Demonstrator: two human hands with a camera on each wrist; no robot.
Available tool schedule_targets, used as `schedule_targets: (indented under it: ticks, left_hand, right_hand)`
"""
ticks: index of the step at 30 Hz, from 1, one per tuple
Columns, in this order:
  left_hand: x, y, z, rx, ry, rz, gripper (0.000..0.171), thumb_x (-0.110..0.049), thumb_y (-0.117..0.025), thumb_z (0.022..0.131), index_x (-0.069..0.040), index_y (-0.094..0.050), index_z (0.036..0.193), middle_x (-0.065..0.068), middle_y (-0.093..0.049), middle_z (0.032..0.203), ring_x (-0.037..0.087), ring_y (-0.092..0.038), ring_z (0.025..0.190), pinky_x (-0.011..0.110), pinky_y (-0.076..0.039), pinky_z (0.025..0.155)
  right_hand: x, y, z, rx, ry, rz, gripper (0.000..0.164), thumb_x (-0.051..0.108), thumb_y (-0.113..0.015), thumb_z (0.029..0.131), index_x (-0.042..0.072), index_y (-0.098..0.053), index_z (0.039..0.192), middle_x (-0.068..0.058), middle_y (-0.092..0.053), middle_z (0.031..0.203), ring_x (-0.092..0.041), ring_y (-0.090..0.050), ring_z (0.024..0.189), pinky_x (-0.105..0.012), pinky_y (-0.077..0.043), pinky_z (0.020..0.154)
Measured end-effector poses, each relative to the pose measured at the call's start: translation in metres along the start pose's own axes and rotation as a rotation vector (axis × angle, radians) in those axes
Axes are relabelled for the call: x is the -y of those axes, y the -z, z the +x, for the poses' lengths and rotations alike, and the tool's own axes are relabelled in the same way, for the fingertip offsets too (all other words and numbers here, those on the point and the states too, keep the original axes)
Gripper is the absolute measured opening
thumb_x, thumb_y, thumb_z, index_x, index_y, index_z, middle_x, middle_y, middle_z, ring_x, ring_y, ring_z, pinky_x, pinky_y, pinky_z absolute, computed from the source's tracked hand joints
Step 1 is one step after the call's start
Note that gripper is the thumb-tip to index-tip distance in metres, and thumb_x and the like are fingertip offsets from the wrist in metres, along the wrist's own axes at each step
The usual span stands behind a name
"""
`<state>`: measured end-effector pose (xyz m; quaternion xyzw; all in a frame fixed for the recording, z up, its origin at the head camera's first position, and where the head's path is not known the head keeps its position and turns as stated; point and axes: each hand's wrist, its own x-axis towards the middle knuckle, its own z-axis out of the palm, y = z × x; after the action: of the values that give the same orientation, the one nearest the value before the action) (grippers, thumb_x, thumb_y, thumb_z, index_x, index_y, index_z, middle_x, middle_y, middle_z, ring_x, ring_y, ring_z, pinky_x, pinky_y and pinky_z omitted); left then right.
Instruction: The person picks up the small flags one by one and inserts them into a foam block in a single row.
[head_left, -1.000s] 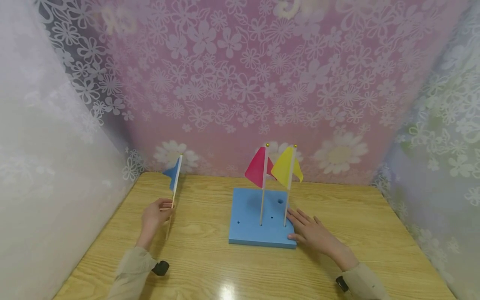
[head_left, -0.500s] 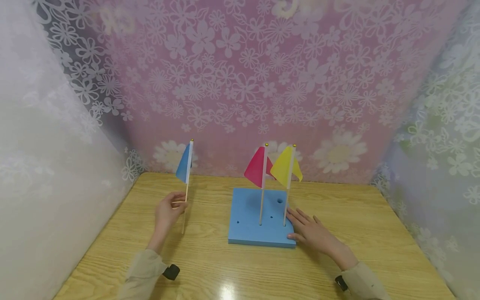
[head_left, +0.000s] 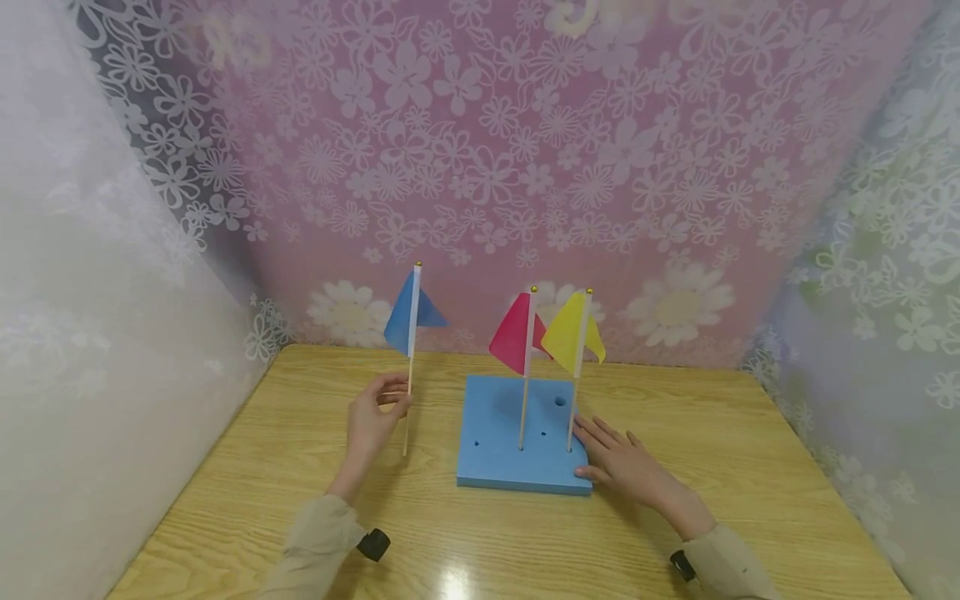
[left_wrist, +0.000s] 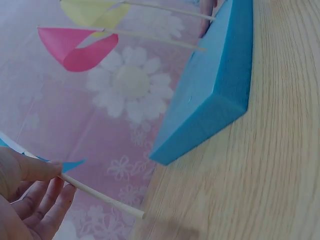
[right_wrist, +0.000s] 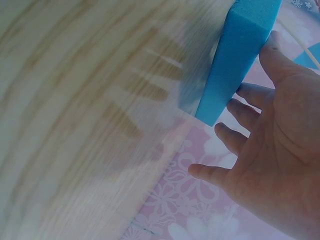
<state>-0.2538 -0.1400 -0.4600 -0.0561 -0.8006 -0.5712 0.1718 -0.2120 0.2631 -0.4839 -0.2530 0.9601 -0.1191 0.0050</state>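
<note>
My left hand (head_left: 375, 419) pinches the thin wooden stick of a blue flag (head_left: 402, 321), nearly upright, left of a blue foam block (head_left: 495, 417). In the left wrist view the stick's bare lower end (left_wrist: 132, 210) points out past the fingers. A red flag (head_left: 513, 337) and a yellow flag (head_left: 566, 337) stand in holes in the block. My right hand (head_left: 630, 471) rests with straight, spread fingers against the block's right side. The right wrist view has its thumb and fingertips at the block's edge (right_wrist: 235, 65).
Holes show in the block's top: a small hole (head_left: 476, 443) at the front left, another small hole (head_left: 543, 433) nearer the middle, and a larger hole (head_left: 560, 402) at the back right. The wooden table (head_left: 420, 533) ends at a pink flowered backdrop (head_left: 450, 183).
The left hand has carried the blue flag to the right and farther from me, towards the block, and the flag has straightened from a lean. The right hand and block have stayed put.
</note>
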Motion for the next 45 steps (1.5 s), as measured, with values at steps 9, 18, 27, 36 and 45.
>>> schedule_targets:
  ticks: [9,18,27,36,45]
  left_hand:
    - [-0.012,-0.035,-0.001,0.016,-0.076,-0.144,0.033,-0.001,-0.075,0.090,0.000,-0.068,0.122,0.021,-0.070,0.112,0.038,-0.070,0.099,0.033,-0.063,0.073]
    - [-0.034,-0.060,-0.007,0.022,-0.080,-0.265,0.032,0.011,-0.071,0.088,0.011,-0.064,0.119,0.030,-0.068,0.110,0.047,-0.067,0.099,0.042,-0.063,0.074]
    - [-0.045,-0.073,-0.016,0.033,-0.133,-0.326,0.031,0.010,-0.073,0.087,0.015,-0.062,0.115,0.033,-0.068,0.107,0.049,-0.065,0.095,0.033,-0.063,0.072]
    - [-0.021,-0.092,-0.010,0.000,-0.150,-0.270,0.030,0.009,-0.073,0.088,0.011,-0.063,0.116,0.030,-0.070,0.107,0.046,-0.068,0.094,0.046,-0.062,0.072]
    - [-0.003,-0.099,-0.012,0.018,-0.130,-0.246,0.029,0.000,-0.077,0.087,-0.004,-0.068,0.115,0.014,-0.074,0.107,0.033,-0.071,0.094,0.032,-0.063,0.072]
  right_hand:
    - [0.000,-0.001,0.000,-0.005,0.000,-0.013,0.069,0.044,-0.059,0.101,0.004,-0.040,0.155,-0.017,-0.035,0.161,-0.045,-0.032,0.146,-0.080,-0.027,0.105]
    - [0.000,-0.001,-0.001,-0.010,0.002,-0.012,0.069,0.042,-0.060,0.101,0.004,-0.039,0.155,-0.017,-0.035,0.161,-0.045,-0.032,0.147,-0.080,-0.027,0.105]
    - [-0.002,-0.002,0.000,-0.007,0.004,-0.020,0.069,0.042,-0.059,0.101,0.004,-0.039,0.155,-0.017,-0.035,0.161,-0.045,-0.031,0.147,-0.080,-0.027,0.104]
    - [-0.003,-0.003,0.000,-0.010,0.006,-0.014,0.070,0.044,-0.058,0.101,0.005,-0.039,0.156,-0.016,-0.034,0.162,-0.044,-0.031,0.147,-0.080,-0.027,0.105]
    - [-0.003,-0.002,-0.001,-0.007,-0.001,0.013,0.070,0.046,-0.057,0.102,0.006,-0.038,0.157,-0.015,-0.032,0.163,-0.044,-0.030,0.148,-0.080,-0.026,0.105]
